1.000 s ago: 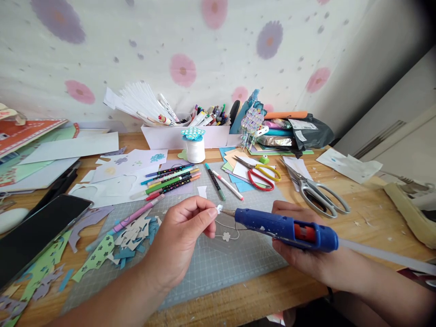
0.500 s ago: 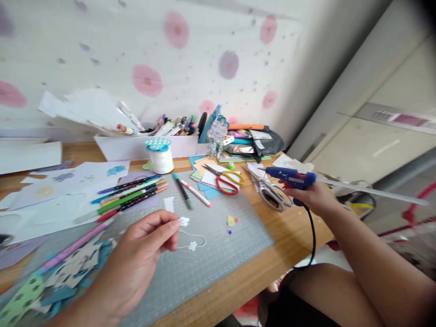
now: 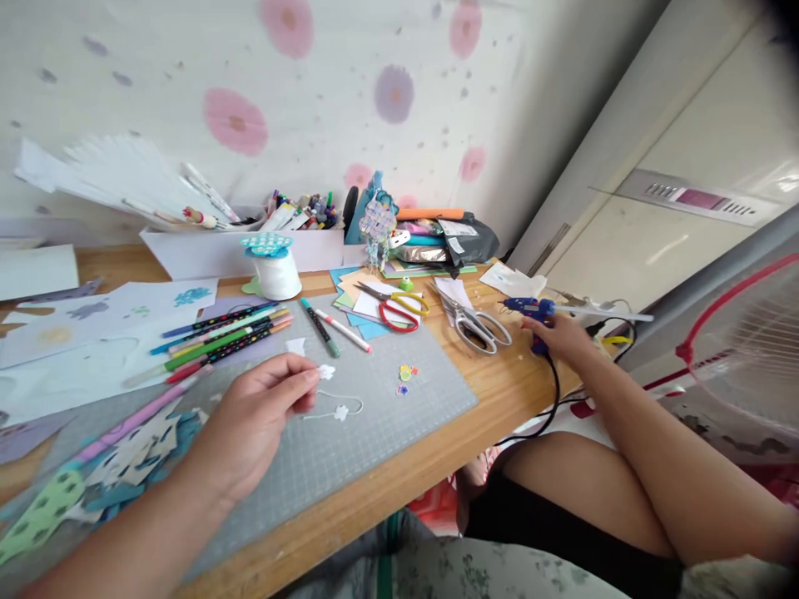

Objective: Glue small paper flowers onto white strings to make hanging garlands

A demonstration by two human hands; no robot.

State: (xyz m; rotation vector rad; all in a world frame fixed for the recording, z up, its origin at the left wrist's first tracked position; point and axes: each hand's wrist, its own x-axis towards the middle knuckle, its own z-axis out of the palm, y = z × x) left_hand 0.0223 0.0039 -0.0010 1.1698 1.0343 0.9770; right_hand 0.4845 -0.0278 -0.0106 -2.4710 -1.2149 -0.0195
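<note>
My left hand hovers over the grey cutting mat, pinching a small white paper flower on a thin white string. A second white flower on that string lies on the mat. My right hand reaches to the table's right end and is closed round the blue glue gun, held low over the wood. Its black cord hangs off the table edge. A clear glue stick pokes out behind the gun.
Grey scissors and red-and-yellow scissors lie near the glue gun. Coloured pens, a thread spool, paper cut-outs, tiny coloured bits and a white pen box crowd the table. A red fan stands right.
My right hand carried the glue gun away from the flower, rightward and down to the table's right end. The view swung right. My left hand still pinches the flower.
</note>
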